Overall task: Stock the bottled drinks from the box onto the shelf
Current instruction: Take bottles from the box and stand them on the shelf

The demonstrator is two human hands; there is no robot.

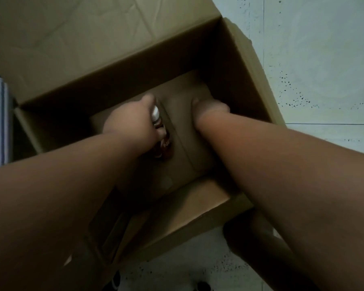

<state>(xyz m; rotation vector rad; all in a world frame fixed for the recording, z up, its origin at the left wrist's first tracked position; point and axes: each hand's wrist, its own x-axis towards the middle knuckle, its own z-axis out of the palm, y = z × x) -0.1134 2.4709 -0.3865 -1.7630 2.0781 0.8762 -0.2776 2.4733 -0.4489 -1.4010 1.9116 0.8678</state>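
The cardboard box [118,66] on the floor looks nearly emptied, mostly bare bottom showing. The shelf is out of view. My left hand [132,122] holds a white-capped bottle [159,127] deep inside; whether my right hand [208,111], low beside it, holds anything I cannot tell. This seems among the last.

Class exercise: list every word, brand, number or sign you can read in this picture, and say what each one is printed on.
Nothing here can be read.
Bottle in the left hand: its red and white label is too blurred to read.
Cardboard box: no print shows on it.
Right hand: no text near it.
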